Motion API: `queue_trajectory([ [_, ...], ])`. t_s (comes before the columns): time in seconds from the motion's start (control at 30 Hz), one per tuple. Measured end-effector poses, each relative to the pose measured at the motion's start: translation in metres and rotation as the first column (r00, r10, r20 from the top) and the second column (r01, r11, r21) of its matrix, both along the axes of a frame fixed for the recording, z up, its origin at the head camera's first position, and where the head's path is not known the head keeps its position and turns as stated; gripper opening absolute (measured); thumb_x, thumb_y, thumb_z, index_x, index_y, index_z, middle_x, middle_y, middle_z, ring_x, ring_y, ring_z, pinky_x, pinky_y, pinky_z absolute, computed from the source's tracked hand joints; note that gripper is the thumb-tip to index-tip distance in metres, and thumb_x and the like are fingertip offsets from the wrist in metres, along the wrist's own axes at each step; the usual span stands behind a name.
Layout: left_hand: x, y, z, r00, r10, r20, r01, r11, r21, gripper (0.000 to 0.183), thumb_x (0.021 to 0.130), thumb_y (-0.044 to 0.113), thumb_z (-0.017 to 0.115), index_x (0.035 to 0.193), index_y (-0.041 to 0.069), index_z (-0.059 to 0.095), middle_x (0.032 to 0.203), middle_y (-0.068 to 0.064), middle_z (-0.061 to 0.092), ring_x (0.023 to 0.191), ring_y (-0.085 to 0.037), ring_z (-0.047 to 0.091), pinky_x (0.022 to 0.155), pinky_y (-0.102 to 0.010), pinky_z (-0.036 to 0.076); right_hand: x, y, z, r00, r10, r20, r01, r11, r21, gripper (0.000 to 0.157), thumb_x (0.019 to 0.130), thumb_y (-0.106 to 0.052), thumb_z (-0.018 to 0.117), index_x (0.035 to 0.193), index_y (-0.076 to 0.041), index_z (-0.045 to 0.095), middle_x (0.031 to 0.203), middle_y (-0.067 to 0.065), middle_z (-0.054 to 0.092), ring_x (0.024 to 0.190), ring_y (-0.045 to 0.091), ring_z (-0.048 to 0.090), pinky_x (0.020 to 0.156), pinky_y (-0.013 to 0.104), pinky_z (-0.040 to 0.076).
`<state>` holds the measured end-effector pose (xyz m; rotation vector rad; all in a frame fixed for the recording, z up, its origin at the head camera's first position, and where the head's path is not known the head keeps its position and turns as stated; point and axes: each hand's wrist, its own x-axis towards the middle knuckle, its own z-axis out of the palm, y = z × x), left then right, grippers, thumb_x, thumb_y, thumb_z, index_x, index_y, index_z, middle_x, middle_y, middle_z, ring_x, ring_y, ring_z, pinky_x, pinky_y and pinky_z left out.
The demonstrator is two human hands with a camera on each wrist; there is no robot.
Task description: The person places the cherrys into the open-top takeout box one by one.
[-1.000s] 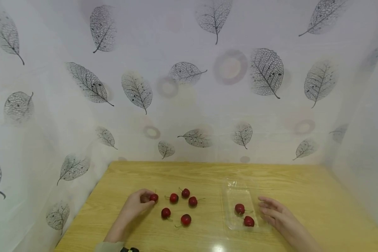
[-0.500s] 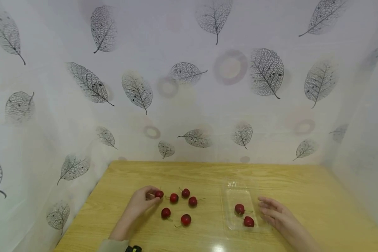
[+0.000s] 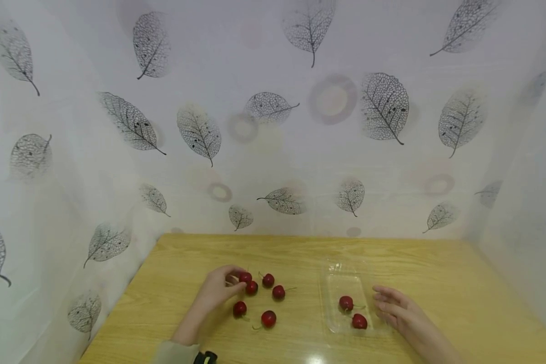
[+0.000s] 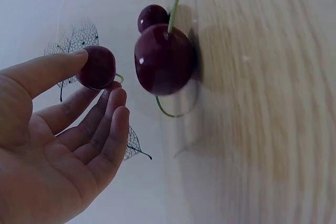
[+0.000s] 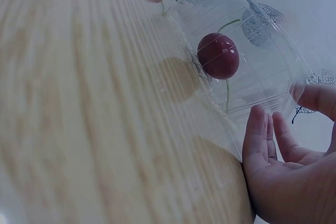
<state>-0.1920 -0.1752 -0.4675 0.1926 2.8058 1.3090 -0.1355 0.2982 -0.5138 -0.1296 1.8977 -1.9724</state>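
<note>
The left hand [image 3: 216,290] pinches a cherry [image 3: 245,277] between thumb and fingers, above the wooden tabletop [image 3: 200,253], near five loose cherries [image 3: 268,319]. To their right, a clear tray [image 3: 343,283] holds two more cherries [image 3: 346,303]. The right hand [image 3: 400,308], fingers loosely extended, is at the tray's right side; whether they touch is unclear.
</note>
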Motion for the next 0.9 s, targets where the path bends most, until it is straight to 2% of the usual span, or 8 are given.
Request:
queue_trajectory([
  [0.23, -0.006, 0.018, 0.006, 0.998, -0.056, -0.024, 0.056, 0.998, -0.012, 0.030, 0.091, 0.010, 0.081, 0.120, 0.007, 0.073, 0.115, -0.009, 0.077, 0.096, -0.020, 0.072, 0.085, -0.038, 0.063, -0.001, 0.000, 0.000, 1.000, -0.003, 0.023, 0.003, 1.000, -0.008, 0.050, 0.113, -0.015, 0.047, 0.158, 0.002, 0.034, 0.132, -0.017, 0.058, 0.120, -0.006, 0.060, 0.102, 0.015, 0.053],
  [0.43, -0.010, 0.033, 0.009, 0.993, -0.119, -0.018, 0.120, 0.992, 0.033, 0.029, 0.094, 0.010, 0.079, 0.122, 0.005, 0.073, 0.115, -0.010, 0.076, 0.097, -0.020, 0.071, 0.079, -0.030, 0.062, -0.002, 0.000, -0.001, 1.000, 0.007, 0.020, -0.007, 1.000, 0.003, 0.059, 0.113, -0.014, 0.046, 0.160, 0.012, 0.022, 0.132, -0.016, 0.056, 0.119, -0.007, 0.060, 0.102, 0.014, 0.053],
  [0.57, -0.011, 0.040, 0.010, 0.988, -0.155, -0.026, 0.156, 0.987, 0.040, 0.029, 0.094, 0.010, 0.079, 0.121, 0.004, 0.073, 0.115, -0.012, 0.076, 0.097, -0.021, 0.071, 0.078, -0.029, 0.061, -0.003, 0.001, -0.002, 1.000, 0.011, 0.030, -0.009, 0.999, -0.043, 0.047, 0.112, -0.011, 0.046, 0.157, 0.001, 0.037, 0.130, -0.016, 0.057, 0.119, -0.005, 0.060, 0.103, 0.014, 0.053],
  [0.9, -0.013, 0.058, 0.008, 0.982, -0.186, -0.033, 0.187, 0.982, 0.037, 0.028, 0.094, 0.012, 0.079, 0.121, 0.007, 0.073, 0.115, -0.011, 0.076, 0.097, -0.020, 0.071, 0.081, -0.030, 0.061, -0.003, 0.002, -0.002, 0.999, 0.012, 0.032, -0.010, 0.999, -0.044, 0.045, 0.113, -0.012, 0.046, 0.156, -0.002, 0.039, 0.130, -0.017, 0.058, 0.119, -0.006, 0.061, 0.103, 0.015, 0.053],
])
